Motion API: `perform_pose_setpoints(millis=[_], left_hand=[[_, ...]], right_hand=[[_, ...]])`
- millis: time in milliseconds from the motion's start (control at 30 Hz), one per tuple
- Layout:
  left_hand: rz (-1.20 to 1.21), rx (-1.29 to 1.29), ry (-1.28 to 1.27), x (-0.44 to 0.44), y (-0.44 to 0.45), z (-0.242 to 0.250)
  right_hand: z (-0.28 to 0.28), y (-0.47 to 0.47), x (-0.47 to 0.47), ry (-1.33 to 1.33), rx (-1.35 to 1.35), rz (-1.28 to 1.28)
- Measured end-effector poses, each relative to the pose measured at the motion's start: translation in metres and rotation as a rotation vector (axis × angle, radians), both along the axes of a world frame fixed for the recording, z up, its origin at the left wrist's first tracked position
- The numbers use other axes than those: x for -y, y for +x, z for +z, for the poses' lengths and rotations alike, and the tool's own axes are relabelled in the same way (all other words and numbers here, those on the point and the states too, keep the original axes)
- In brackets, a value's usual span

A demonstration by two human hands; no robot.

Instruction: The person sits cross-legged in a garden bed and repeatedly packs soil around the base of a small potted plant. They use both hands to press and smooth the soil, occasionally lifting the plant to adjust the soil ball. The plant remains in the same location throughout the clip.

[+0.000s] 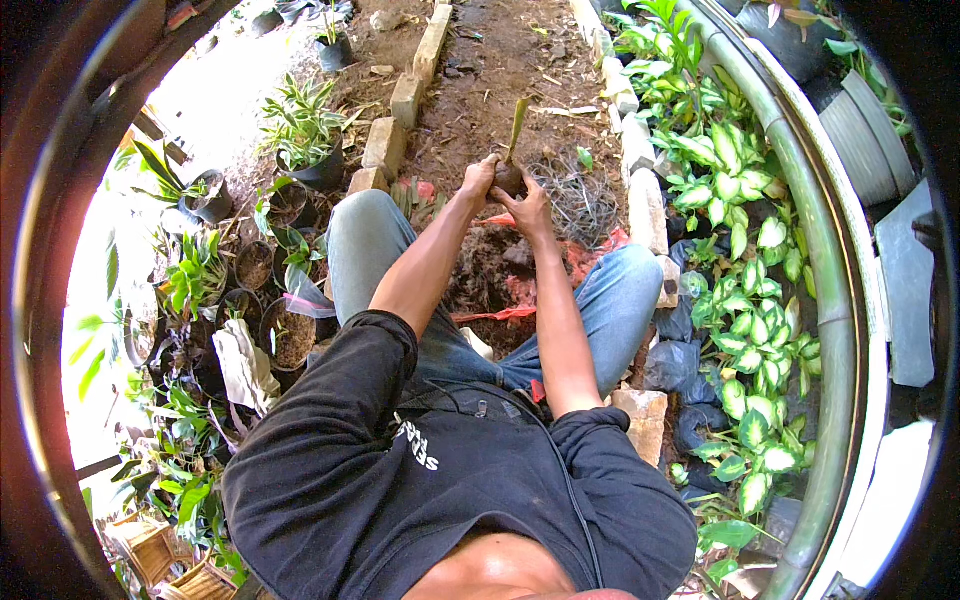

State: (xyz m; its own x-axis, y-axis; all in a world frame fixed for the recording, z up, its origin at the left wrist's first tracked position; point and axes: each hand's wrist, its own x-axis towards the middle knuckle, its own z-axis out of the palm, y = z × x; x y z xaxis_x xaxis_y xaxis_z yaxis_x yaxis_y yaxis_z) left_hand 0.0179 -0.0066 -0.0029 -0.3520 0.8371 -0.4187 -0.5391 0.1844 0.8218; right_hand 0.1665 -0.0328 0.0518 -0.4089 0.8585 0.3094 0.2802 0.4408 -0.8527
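Note:
Both hands meet around a dark, rounded root ball or moss-like clump (pixel 508 178), with a yellow-green shoot (pixel 517 129) standing up from its top. My left hand (pixel 481 178) grips the clump's left side. On its right side and underneath, my right hand (pixel 528 206) holds it with spread thumb and fingers. Below the hands, between the knees, an opened red plastic bag (pixel 517 311) holds dark fibrous material (pixel 480 270). Just right of the hands lies a tangle of grey wire or string (pixel 576 196) on the soil.
Stone blocks (pixel 385 148) edge the soil strip on the left, more blocks (pixel 646 210) on the right. Potted plants (pixel 315 161) crowd the left side. Variegated leafy plants (pixel 750 352), dark plastic bags (pixel 671 366) and a bent green bamboo pole (pixel 832 337) line the right.

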Motion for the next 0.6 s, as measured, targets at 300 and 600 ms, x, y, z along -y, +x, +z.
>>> perform_pose_setpoints(millis=[300,600], left_hand=[[-0.152,0.065,0.045,-0.005,-0.001,-0.005],[0.006,0.014,0.068,0.011,-0.003,0.027]], right_hand=[[-0.004,-0.002,-0.001,0.209,0.098,-0.117],[-0.002,-0.002,-0.005,0.115,0.016,0.004]])
